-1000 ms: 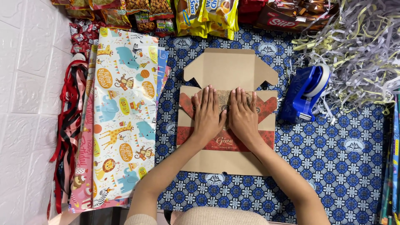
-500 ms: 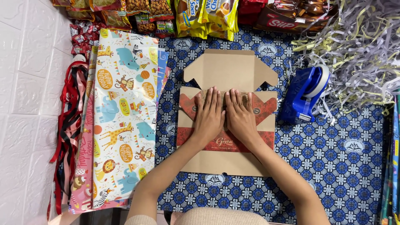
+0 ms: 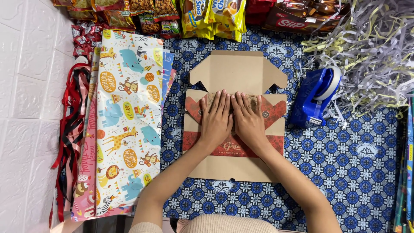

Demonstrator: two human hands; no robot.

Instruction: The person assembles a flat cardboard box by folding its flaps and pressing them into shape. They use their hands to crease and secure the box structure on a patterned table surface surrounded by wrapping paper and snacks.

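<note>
A flat brown cardboard box with a red printed band lies on the blue patterned cloth, its lid flap open toward the far side. My left hand and my right hand lie side by side, palms down, fingers together, pressing on the box's red middle part. Neither hand grips anything.
Sheets of animal-print wrapping paper lie left of the box, with red and black ribbons beyond them. A blue tape dispenser stands to the right. Shredded paper fills the far right corner. Snack packets line the far edge.
Both hands have slid slightly toward each other and toward me on the box. The box has stayed put.
</note>
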